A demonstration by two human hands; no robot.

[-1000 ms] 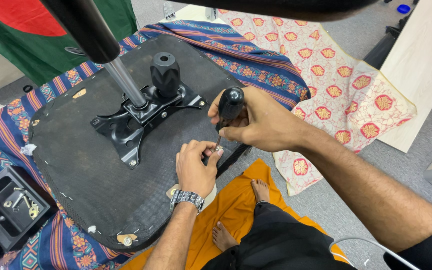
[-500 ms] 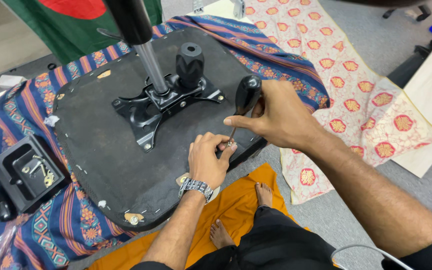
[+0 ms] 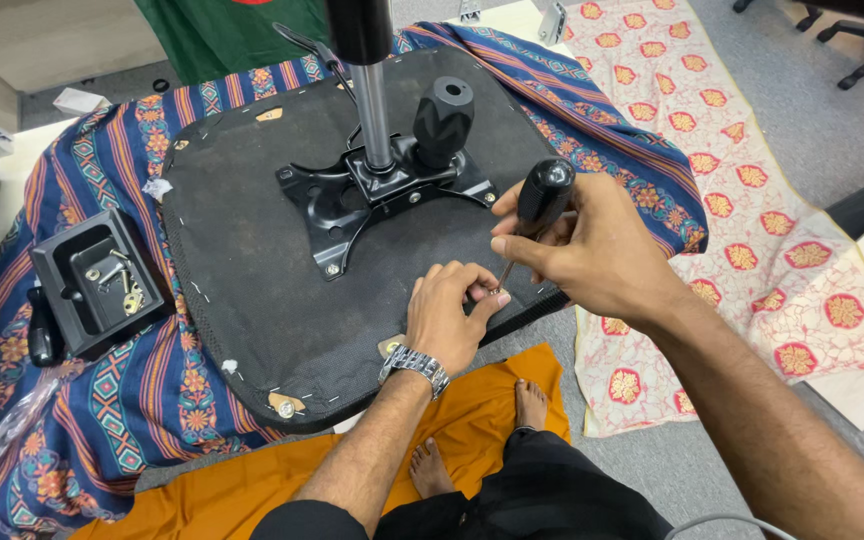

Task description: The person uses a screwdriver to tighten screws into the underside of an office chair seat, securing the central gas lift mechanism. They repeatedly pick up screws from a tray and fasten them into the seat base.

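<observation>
- The right hand (image 3: pixel 592 250) is closed around a screwdriver (image 3: pixel 532 215) with a fat black handle.
- The screwdriver leans a little, and its thin metal tip points down at a small screw (image 3: pixel 498 293) near the edge of the chair seat (image 3: pixel 282 310).
- The left hand (image 3: pixel 447 315) rests on the seat just beside the tip. Its fingers (image 3: pixel 482 295) are curled in and pinch around the small screw, holding it in place.
- There is a silver wristwatch (image 3: pixel 415 363) on the left wrist.
- The chair seat is black and lies upside down, so its bottom faces up. It rests on a blue striped cloth (image 3: pixel 142 400) with bright patterns.
- A black metal plate (image 3: pixel 372 195) is bolted to the middle of the seat. A shiny metal pole (image 3: pixel 372 100) stands straight up out of it.
- A chunky black knob (image 3: pixel 442 120) sticks up just beside the pole.
- To the left of the seat, on the cloth, sits a small black tray (image 3: pixel 62 290) with some metal screws (image 3: pixel 122 285) inside.
- An orange cloth (image 3: pixel 472 420) lies under the near edge of the seat. The person's bare feet (image 3: pixel 527 400) rest on it.
- A white cloth with red flowers (image 3: pixel 752 200) is spread on the grey floor (image 3: pixel 822 110) to the right.
- A green cloth (image 3: pixel 222 35) shows at the top, behind the seat.
</observation>
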